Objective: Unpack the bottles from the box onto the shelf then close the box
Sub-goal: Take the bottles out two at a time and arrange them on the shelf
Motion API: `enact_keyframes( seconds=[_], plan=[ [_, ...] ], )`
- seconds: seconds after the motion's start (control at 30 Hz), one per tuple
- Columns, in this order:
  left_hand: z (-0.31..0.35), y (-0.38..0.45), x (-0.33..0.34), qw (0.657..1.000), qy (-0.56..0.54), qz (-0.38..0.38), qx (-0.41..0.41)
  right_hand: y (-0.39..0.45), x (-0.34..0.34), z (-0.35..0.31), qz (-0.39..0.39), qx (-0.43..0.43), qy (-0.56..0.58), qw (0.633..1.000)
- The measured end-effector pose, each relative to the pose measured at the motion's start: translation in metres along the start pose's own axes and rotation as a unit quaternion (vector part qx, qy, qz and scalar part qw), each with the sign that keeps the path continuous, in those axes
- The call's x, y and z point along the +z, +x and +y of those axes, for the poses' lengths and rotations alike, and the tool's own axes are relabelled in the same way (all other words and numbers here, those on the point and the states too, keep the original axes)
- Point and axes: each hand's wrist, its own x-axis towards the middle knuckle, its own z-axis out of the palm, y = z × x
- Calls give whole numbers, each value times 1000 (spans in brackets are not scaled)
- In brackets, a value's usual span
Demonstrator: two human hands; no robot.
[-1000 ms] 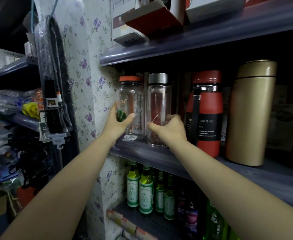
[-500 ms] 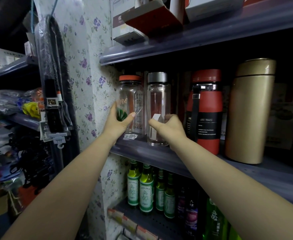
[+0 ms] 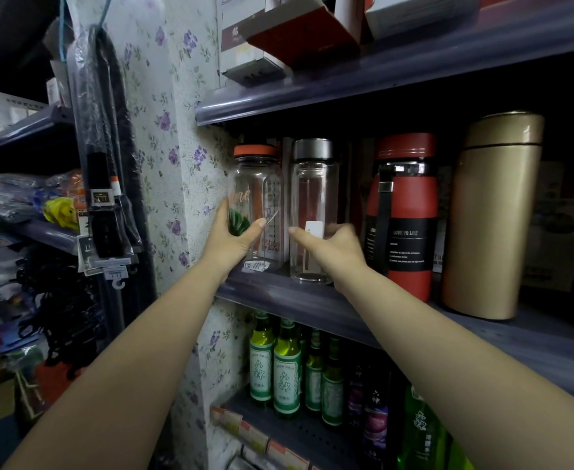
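Two clear glass bottles stand upright on the grey middle shelf (image 3: 299,301). The orange-capped bottle (image 3: 256,184) is at the far left against the wallpapered post, and my left hand (image 3: 234,239) wraps its lower half. To its right is the silver-capped bottle (image 3: 313,191) with a white tag inside. My right hand (image 3: 333,247) grips its lower right side, thumb across the front. The two bottles stand close together with a narrow gap. The box is out of view.
A red flask with a black strap (image 3: 402,215) and a gold flask (image 3: 496,215) stand to the right on the same shelf. Cartons (image 3: 299,32) overhang the shelf above. Green bottles (image 3: 285,368) fill the shelf below. Hanging goods (image 3: 106,198) crowd the left aisle.
The silver-capped bottle has turned in my right hand, so its white tag now faces front and sits higher. My left hand has stayed on the orange-capped bottle.
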Motion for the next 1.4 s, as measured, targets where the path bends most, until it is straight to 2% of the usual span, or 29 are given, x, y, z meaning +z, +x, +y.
enact_keyframes(
  seconds=[0.8,0.97,1.13,1.4],
  plan=[
    [-2,1,0,1000,-10,-3,9,0,-2,0,-34,12,2,999],
    [-2,0,1,1000,-14,-3,6,2,-1,1,-4,4,-13,1000],
    [-2,0,1,1000,-18,-4,18,1,0,1,-20,6,-12,1000],
    [-4,2,1,1000,-20,1,17,0,-1,0,1,16,-33,999]
  ],
)
